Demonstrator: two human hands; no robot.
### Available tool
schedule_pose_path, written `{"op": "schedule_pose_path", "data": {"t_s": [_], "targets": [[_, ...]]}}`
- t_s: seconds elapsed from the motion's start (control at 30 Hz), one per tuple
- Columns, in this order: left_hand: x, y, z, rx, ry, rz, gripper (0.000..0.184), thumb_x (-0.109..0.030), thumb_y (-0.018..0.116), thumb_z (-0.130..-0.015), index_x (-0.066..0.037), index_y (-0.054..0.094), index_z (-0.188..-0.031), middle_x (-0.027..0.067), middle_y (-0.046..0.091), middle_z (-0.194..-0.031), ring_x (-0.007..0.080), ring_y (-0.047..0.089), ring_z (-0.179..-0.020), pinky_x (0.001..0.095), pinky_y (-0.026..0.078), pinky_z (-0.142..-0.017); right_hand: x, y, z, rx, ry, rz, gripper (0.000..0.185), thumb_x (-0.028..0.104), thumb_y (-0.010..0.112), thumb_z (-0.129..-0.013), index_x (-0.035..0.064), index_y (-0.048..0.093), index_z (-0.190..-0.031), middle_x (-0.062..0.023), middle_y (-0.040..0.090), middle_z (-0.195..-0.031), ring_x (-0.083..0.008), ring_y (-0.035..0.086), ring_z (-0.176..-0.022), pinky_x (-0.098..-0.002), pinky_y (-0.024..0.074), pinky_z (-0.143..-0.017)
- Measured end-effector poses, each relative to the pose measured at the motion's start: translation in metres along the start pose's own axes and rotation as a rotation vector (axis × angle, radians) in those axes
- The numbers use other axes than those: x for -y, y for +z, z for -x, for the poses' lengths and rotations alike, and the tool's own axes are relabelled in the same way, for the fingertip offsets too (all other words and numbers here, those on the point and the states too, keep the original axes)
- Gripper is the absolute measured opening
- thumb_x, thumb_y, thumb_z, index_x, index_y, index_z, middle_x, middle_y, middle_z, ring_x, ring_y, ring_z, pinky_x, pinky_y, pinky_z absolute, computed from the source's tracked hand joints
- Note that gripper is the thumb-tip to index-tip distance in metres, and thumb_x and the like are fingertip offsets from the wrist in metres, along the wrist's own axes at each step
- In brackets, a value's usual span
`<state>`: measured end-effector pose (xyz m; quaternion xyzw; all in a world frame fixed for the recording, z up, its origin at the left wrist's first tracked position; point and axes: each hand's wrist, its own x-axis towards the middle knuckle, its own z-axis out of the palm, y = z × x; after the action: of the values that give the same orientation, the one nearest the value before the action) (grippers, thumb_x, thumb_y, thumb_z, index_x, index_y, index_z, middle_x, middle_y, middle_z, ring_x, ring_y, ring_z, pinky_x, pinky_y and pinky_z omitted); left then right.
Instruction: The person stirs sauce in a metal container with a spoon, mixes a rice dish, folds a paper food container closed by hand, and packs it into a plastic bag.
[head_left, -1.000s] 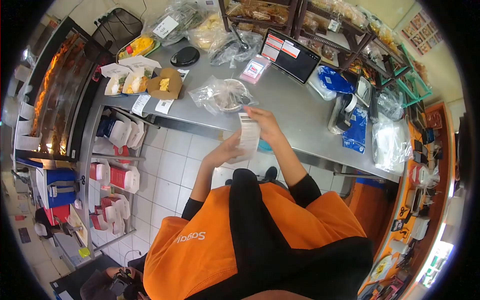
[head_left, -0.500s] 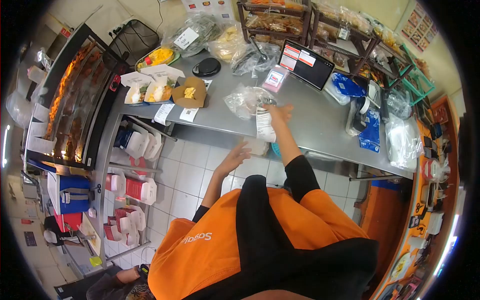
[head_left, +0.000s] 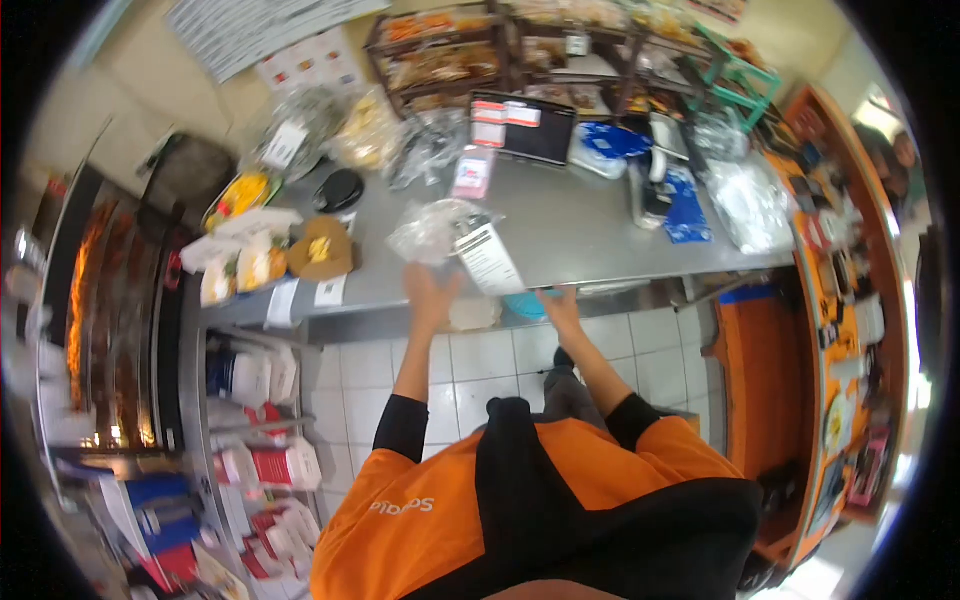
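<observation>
My left hand (head_left: 431, 297) is at the counter's front edge, fingers apart and somewhat blurred, just below a crumpled clear plastic bag (head_left: 428, 232). Whether it touches the bag I cannot tell. A printed receipt (head_left: 489, 262) lies on the right side of that bag and slants towards the counter edge. My right hand (head_left: 561, 306) is at the front edge too, fingers spread, with nothing visible in it. Close to its fingertips, a round turquoise item (head_left: 525, 305) shows below the counter top. A pale container (head_left: 474, 316) sits low between my hands.
Food boxes (head_left: 262, 257) and a brown tray (head_left: 322, 249) stand on the left of the steel counter (head_left: 590, 236). Behind are a pink-and-white card stand (head_left: 472, 174), a tablet (head_left: 522, 127) and racks of packets. Blue packs (head_left: 686, 203) lie to the right. Folded boxes fill shelves below left.
My right hand has left the receipt and come down to the counter edge. The left hand has moved up towards the plastic bag. The receipt now lies tilted, and the view has shifted.
</observation>
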<state>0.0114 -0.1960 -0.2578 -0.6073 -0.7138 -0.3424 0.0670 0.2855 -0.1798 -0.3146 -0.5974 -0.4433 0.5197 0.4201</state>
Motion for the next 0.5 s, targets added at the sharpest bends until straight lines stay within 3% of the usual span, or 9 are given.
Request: {"op": "schedule_pose_path", "data": {"t_s": [0.03,0.1,0.13,0.17,0.23,0.27,0.33,0.43,0.5], "targets": [[-0.003,0.003,-0.018,-0.076,-0.017,-0.066,0.069,-0.044,0.071,-0.074,0.003,0.05,-0.12,0.0209,0.054,-0.119,0.0356,0.053,-0.105,0.0447,0.04,-0.091,-0.015,-0.019,0.023,-0.061,0.045,0.094,0.044,0.027,0.075,-0.077,0.0062,0.046,-0.103,-0.0036,0.058,-0.077,-0.0116,0.055,-0.065,-0.0264,0.0458,-0.057],[0.002,0.017,-0.057,-0.213,0.049,0.088,0.055,-0.042,0.073,-0.073,0.001,0.061,-0.105,0.018,0.063,-0.103,0.0339,0.058,-0.095,0.0446,0.042,-0.086,-0.039,-0.055,0.059,0.076,0.255,0.275,0.035,0.031,0.072,-0.079,0.0063,0.054,-0.096,-0.0029,0.057,-0.069,-0.0092,0.054,-0.06,-0.0248,0.0431,-0.051],[-0.003,0.014,-0.071,-0.133,0.055,0.295,0.045,-0.036,0.073,-0.074,-0.003,0.064,-0.103,0.0139,0.065,-0.099,0.0311,0.06,-0.094,0.0435,0.043,-0.086,-0.044,-0.073,0.07,-0.001,0.264,0.254,0.035,0.031,0.072,-0.079,0.0063,0.054,-0.096,-0.0029,0.057,-0.069,-0.0092,0.054,-0.06,-0.0248,0.0431,-0.051],[-0.01,0.009,-0.086,-0.055,0.046,0.501,0.036,-0.03,0.073,-0.076,-0.007,0.066,-0.102,0.0099,0.066,-0.096,0.0283,0.061,-0.092,0.0425,0.043,-0.086,-0.05,-0.088,0.081,0.111,0.283,0.287,0.04,0.038,0.07,-0.079,0.0062,0.056,-0.098,-0.0058,0.059,-0.071,-0.0131,0.057,-0.061,-0.0278,0.0455,-0.054],[-0.013,0.017,-0.097,0.038,-0.03,0.664,0.037,-0.03,0.07,-0.078,-0.006,0.065,-0.105,0.0099,0.065,-0.099,0.0271,0.06,-0.094,0.0412,0.043,-0.087,-0.056,-0.111,0.094,0.362,0.311,0.348,0.051,0.05,0.065,-0.079,0.0059,0.058,-0.103,-0.0115,0.063,-0.073,-0.021,0.062,-0.063,-0.0338,0.0503,-0.06],[-0.013,0.023,-0.099,0.055,-0.082,0.693,0.037,-0.03,0.069,-0.079,-0.006,0.064,-0.106,0.0099,0.064,-0.1,0.0264,0.06,-0.095,0.0406,0.043,-0.088,-0.053,-0.122,0.095,0.315,0.315,0.332,0.051,0.05,0.065,-0.079,0.0059,0.058,-0.103,-0.0115,0.063,-0.073,-0.021,0.062,-0.063,-0.0338,0.0503,-0.06],[-0.014,0.034,-0.098,0.066,-0.196,0.737,0.037,-0.03,0.066,-0.081,-0.005,0.062,-0.109,0.01,0.063,-0.103,0.0252,0.059,-0.096,0.0393,0.043,-0.088,-0.035,-0.144,0.094,0.314,-0.1,0.613,0.046,0.046,0.06,-0.082,0.0068,0.057,-0.106,-0.0173,0.064,-0.089,-0.0301,0.063,-0.083,-0.0394,0.0494,-0.074],[-0.024,0.038,-0.091,0.054,-0.357,0.843,0.038,-0.029,0.062,-0.085,-0.004,0.059,-0.114,0.01,0.06,-0.108,0.0233,0.057,-0.099,0.0374,0.042,-0.09,-0.01,-0.187,0.083,0.384,-0.015,0.62,0.043,0.045,0.056,-0.085,0.0084,0.056,-0.109,-0.0203,0.06,-0.103,-0.0366,0.058,-0.098,-0.0432,0.0454,-0.084],[-0.04,0.034,-0.088,0.031,-0.433,0.939,0.039,-0.029,0.059,-0.087,-0.004,0.058,-0.116,0.0101,0.059,-0.111,0.022,0.056,-0.101,0.0361,0.042,-0.091,-0.012,-0.226,0.071,0.384,-0.045,0.658,0.045,0.048,0.055,-0.085,0.0104,0.056,-0.111,-0.0195,0.059,-0.105,-0.0362,0.058,-0.098,-0.0434,0.0461,-0.083]]}}
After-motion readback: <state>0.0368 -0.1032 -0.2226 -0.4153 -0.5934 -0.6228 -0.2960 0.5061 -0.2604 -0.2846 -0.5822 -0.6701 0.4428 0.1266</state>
